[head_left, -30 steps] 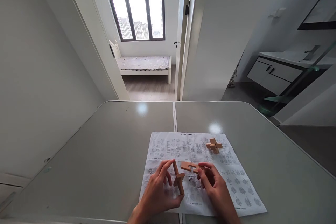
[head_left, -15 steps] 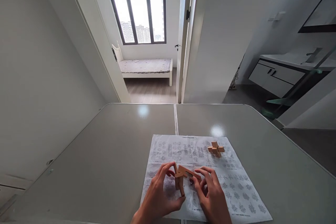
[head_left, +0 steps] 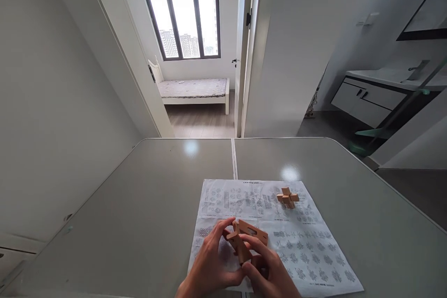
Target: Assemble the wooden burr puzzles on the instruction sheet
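Note:
My left hand is closed on a small wooden puzzle, its index finger at the top and thumb near the bottom. From the other side, my right hand pinches the same puzzle at its lower end. A flat wooden piece with a slot sticks out to the right behind the puzzle; whether it is joined on is hard to see. Beneath the hands lies a printed instruction sheet with rows of small diagrams. On its far right part rests a cross-shaped wooden puzzle, touched by neither hand.
The sheet lies on a glossy grey table with a pale seam down its middle. Beyond the far edge are a doorway with a bed and a window. A washbasin cabinet stands at the right.
My right hand has moved left and down from the slotted piece onto the puzzle's lower end. The puzzle has turned and tilted slightly in my left hand.

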The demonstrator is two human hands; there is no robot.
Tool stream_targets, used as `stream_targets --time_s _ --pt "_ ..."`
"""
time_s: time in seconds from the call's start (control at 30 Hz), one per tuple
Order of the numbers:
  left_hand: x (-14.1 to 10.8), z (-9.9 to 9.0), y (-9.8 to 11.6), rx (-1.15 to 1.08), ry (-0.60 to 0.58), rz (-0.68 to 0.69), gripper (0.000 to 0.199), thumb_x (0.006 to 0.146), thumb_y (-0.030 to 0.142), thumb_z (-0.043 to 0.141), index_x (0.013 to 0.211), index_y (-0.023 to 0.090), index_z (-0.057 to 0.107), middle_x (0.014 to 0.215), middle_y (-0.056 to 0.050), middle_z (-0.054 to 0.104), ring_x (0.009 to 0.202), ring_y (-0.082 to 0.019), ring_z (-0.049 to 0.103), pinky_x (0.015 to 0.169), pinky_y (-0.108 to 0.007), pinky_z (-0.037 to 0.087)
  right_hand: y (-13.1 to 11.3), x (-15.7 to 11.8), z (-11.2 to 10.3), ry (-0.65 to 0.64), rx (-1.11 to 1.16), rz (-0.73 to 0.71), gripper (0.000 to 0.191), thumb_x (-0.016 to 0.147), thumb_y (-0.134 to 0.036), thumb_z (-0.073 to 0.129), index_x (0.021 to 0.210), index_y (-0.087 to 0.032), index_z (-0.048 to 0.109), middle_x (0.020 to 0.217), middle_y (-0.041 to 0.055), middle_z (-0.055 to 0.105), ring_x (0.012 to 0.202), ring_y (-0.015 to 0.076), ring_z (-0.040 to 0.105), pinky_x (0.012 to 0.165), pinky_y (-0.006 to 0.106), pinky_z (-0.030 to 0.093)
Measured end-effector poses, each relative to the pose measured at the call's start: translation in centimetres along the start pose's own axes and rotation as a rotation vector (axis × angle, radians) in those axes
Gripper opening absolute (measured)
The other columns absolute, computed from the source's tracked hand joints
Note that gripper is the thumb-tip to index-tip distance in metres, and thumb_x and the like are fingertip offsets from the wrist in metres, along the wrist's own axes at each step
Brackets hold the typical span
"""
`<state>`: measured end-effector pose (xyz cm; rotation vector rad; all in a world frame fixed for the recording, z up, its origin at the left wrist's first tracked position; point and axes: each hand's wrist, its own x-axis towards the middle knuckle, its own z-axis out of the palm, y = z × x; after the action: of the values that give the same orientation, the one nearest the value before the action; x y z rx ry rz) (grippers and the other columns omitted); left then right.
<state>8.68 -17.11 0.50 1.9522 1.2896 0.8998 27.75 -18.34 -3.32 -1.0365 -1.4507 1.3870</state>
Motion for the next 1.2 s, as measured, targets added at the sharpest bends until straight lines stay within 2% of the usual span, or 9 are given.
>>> stream_targets --time_s 0.17,0.3,0.4,0.5,0.63,0.77,0.87,1.0,1.2 --pt "0.3 -0.1 0.1 -0.056 -0.062 0.047 0.086 0.067 0.014 0.074 0.143 0.033 0.041 0.134 -0.006 0.062 0.103 -0.023 0.069 0.097 -0.037 0.056 -0.8 0.1 -0.2 -0.003 0.023 0.070 0.051 0.086 -0.062 0.070 0.123 -0.027 0.071 0.094 0.0067 0.073 0.048 0.0108 0.053 0.046 0.023 0.045" --pt "0.6 -0.1 0.4 -0.065 -0.066 0.079 0.078 0.066 0.011 0.072 0.138 0.032 0.047 0.134 -0.007 0.061 0.117 -0.027 0.064 0.101 -0.038 0.055 -1.2 0.1 -0.2 0.005 -0.035 0.070 0.044 0.086 -0.060 0.071 0.115 -0.027 0.074 0.081 0.0023 0.069 0.040 0.0055 0.035 0.040 0.021 0.031" --pt "0.8 -0.2 0.8 -0.081 -0.082 0.072 0.072 0.069 0.009 0.068 0.135 0.032 0.051 0.132 -0.007 0.060 0.114 -0.025 0.065 0.099 -0.036 0.056 -1.4 0.2 0.3 0.071 -0.043 0.059 0.043 0.086 -0.061 0.070 0.108 -0.025 0.076 0.072 0.0017 0.067 0.039 0.0055 0.028 0.038 0.021 0.025" --pt "0.9 -0.5 1.1 -0.106 -0.077 0.043 0.061 0.077 0.013 0.070 0.134 0.031 0.054 0.130 -0.007 0.061 0.110 -0.023 0.066 0.097 -0.034 0.056 -1.5 0.4 0.8 0.126 0.005 0.056 0.043 0.087 -0.063 0.069 0.102 -0.023 0.077 0.063 0.0008 0.063 0.040 0.0082 0.034 0.039 0.022 0.029" --pt "0.9 -0.8 1.1 -0.134 -0.090 0.023 0.055 0.083 0.035 0.076 0.134 0.029 0.056 0.129 -0.009 0.061 0.110 -0.024 0.064 0.097 -0.034 0.055 -1.4 0.7 0.6 0.171 0.191 0.091 0.046 0.083 -0.063 0.074 0.098 -0.020 0.077 0.058 0.0020 0.064 0.050 0.0150 0.053 0.048 0.024 0.042" --pt "0.7 -0.5 0.2 -0.159 -0.116 0.017 0.049 0.090 0.054 0.068 0.130 0.025 0.060 0.113 -0.008 0.066 0.085 -0.020 0.065 0.080 -0.030 0.055 -1.3 0.7 -0.4 0.195 0.411 0.171 0.052 0.080 -0.066 0.077 0.100 -0.018 0.074 0.057 0.0033 0.067 0.054 0.0189 0.061 0.057 0.028 0.048" --pt "0.5 0.2 -0.8 -0.101 -0.080 -0.069 0.026 0.104 0.044 0.050 0.110 0.023 0.064 0.097 -0.004 0.072 0.084 -0.018 0.066 0.082 -0.028 0.051 -1.4 0.6 -1.2 0.204 0.485 0.251 0.054 0.078 -0.064 0.080 0.102 -0.017 0.074 0.056 0.0023 0.066 0.054 0.0175 0.060 0.057 0.026 0.046" --pt "0.4 0.8 -1.4 0.000 -0.063 -0.067 0.038 0.107 0.042 0.044 0.081 0.021 0.060 0.074 0.000 0.068 0.068 -0.014 0.060 0.069 -0.024 0.045 -1.5 0.6 -1.8 0.219 0.536 0.345 0.057 0.072 -0.067 0.083 0.100 -0.017 0.075 0.052 -0.0005 0.061 0.044 0.0105 0.046 0.046 0.021 0.037" --pt "0.5 0.7 -1.2 0.007 -0.041 0.032 0.044 0.109 0.043 0.040 0.075 0.020 0.059 0.065 0.001 0.064 0.061 -0.013 0.057 0.067 -0.022 0.043 -1.8 0.6 -2.1 0.264 0.543 0.375 0.062 0.069 -0.070 0.083 0.103 -0.019 0.075 0.056 -0.0002 0.060 0.045 0.0122 0.049 0.043 0.022 0.038"
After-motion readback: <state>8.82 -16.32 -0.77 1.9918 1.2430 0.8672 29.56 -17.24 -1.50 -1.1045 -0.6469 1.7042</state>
